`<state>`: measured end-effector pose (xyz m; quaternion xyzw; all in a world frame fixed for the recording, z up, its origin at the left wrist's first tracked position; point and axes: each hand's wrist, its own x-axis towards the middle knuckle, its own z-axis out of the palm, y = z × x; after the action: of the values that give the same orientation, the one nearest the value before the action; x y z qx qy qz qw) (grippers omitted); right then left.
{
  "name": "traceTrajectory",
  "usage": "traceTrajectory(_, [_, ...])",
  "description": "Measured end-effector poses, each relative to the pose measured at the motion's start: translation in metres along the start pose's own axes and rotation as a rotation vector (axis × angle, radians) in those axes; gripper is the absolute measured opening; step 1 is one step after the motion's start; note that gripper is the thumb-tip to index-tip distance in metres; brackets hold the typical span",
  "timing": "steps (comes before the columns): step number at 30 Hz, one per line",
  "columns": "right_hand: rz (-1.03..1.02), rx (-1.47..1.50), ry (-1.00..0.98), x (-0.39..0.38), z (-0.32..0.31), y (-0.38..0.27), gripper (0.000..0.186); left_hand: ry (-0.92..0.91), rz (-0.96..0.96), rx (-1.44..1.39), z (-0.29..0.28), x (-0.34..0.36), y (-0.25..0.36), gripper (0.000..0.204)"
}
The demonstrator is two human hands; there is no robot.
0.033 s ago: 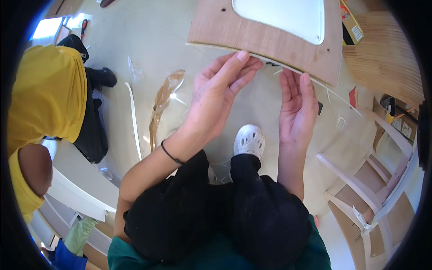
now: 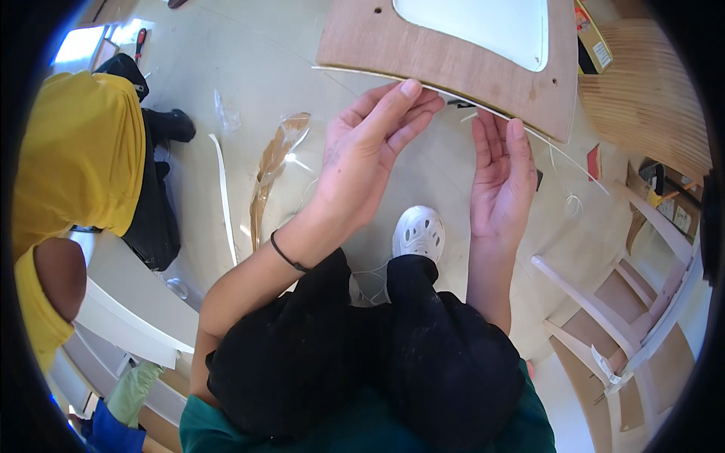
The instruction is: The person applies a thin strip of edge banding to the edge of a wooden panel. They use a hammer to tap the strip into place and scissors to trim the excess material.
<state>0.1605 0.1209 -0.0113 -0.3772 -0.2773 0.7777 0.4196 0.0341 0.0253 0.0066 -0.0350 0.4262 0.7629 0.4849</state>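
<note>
A plywood board (image 2: 491, 83) with a white cutout-shaped inset (image 2: 472, 26) is at the top centre. A thin white strip (image 2: 574, 162) runs along its lower edge and sticks out past the right corner. My left hand (image 2: 377, 140) pinches the strip at the board's edge, thumb on top and fingers curled beside it. My right hand (image 2: 500, 177) pinches the same strip farther right, thumb raised to the edge, other fingers bent upward behind it.
A person in a yellow top (image 2: 79, 151) is at the left. Wooden chair frames (image 2: 619, 325) lie at lower right, a wooden slab (image 2: 642, 90) at upper right. A screwdriver (image 2: 140, 44), brown packing scraps (image 2: 276, 162), white strips (image 2: 223, 189) and a white curved panel (image 2: 128, 309) are around me.
The board and both my hands sit very slightly higher in the picture, with the grip on the strip the same.
</note>
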Motion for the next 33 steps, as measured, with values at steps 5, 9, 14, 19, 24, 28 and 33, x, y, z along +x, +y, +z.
traceTrajectory(5, [0.004, -0.107, -0.036, 0.006, 0.001, 0.001, 0.041, -0.023, 0.016, -0.037, 0.001, 0.006, -0.002, 0.041])
traceTrajectory(9, [-0.006, -0.019, -0.031, 0.007, 0.002, 0.001, 0.021, -0.035, 0.014, -0.070, 0.001, 0.007, -0.003, 0.040])
traceTrajectory(14, [-0.006, -0.019, -0.033, 0.008, 0.001, 0.002, 0.021, -0.035, 0.042, -0.003, 0.000, 0.008, -0.005, 0.036])
traceTrajectory(19, [-0.008, -0.034, -0.020, 0.009, 0.000, 0.001, 0.021, -0.014, 0.050, 0.017, 0.001, 0.009, -0.006, 0.036])
traceTrajectory(24, [-0.007, -0.037, -0.017, 0.009, 0.001, 0.002, 0.020, 0.002, 0.048, -0.011, 0.003, 0.010, -0.005, 0.038])
traceTrajectory(28, [-0.008, -0.032, -0.011, 0.010, 0.002, 0.002, 0.018, 0.003, 0.041, 0.025, 0.003, 0.010, -0.004, 0.036])
traceTrajectory(33, [-0.006, -0.037, -0.002, 0.010, 0.002, 0.003, 0.019, -0.001, 0.040, 0.004, 0.002, 0.010, -0.004, 0.037])
